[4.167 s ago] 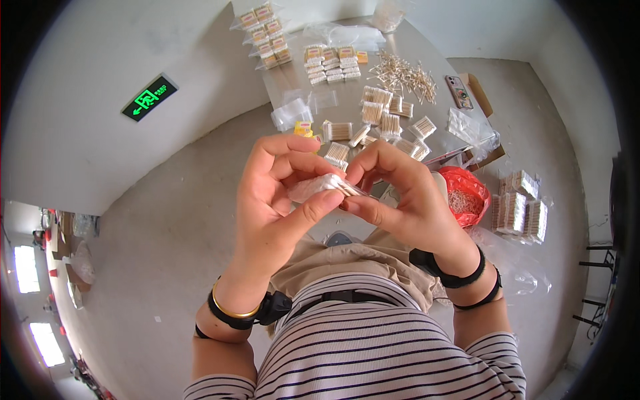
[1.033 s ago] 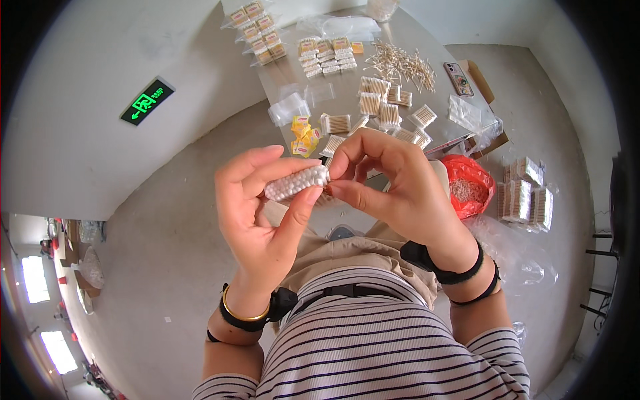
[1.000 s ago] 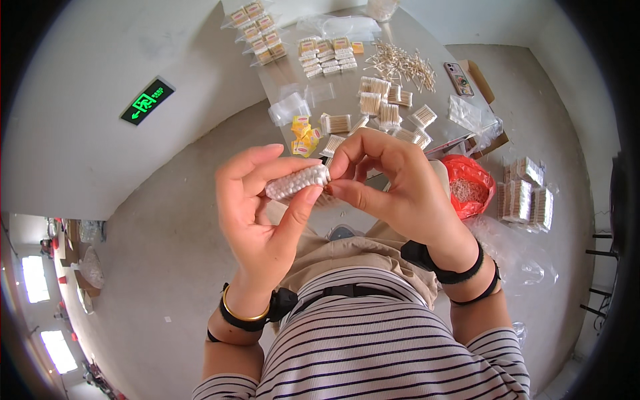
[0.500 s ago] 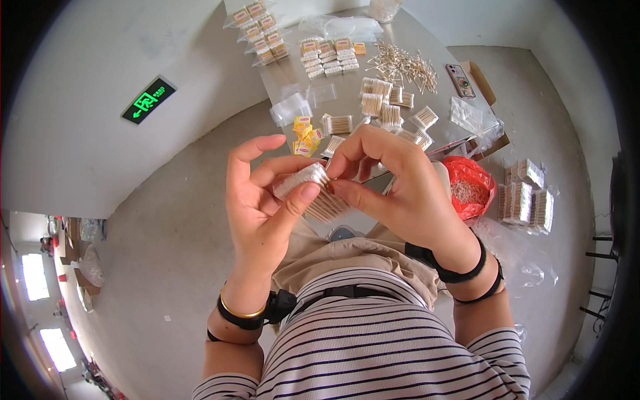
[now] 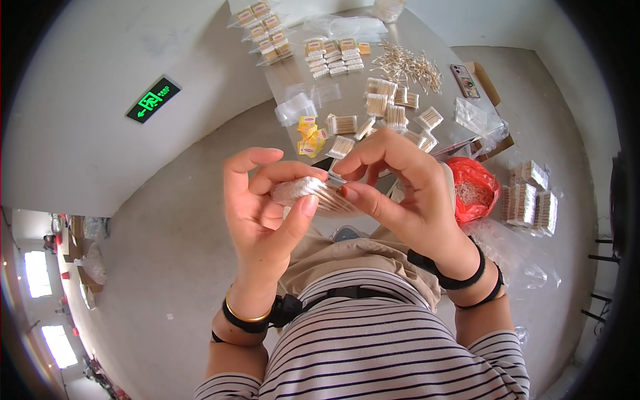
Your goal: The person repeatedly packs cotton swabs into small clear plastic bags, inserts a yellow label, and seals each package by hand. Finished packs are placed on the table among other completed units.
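Observation:
In front of my lap, my left hand [image 5: 260, 203] grips a pack of cotton swabs [image 5: 300, 191] between thumb and fingers. Its white cotton ends face left, and the thin wooden sticks slant to the lower right. My right hand [image 5: 410, 203] is at the pack's upper right edge, thumb and index finger pinched together. A small pale bit shows at those fingertips; whether it is a swab or wrapping I cannot tell. Beyond my hands, several similar swab packs [image 5: 395, 117] lie on the grey table [image 5: 293, 77]. Yellow cards [image 5: 311, 137] lie near its front left edge.
Loose swabs [image 5: 410, 67], labelled packs [image 5: 333, 57], clear bags [image 5: 295, 108] and a phone [image 5: 465, 81] are on the table. A red plastic bag [image 5: 475, 193] of swabs stands right of my knee, with stacked bundles [image 5: 530, 200] beyond it. Bagged packs [image 5: 267, 33] sit back left.
The swab pack has tipped flatter in my left hand, its sticks now seen more edge-on. My right fingertips have shifted slightly right along its edge, still pinched. The view has moved slightly.

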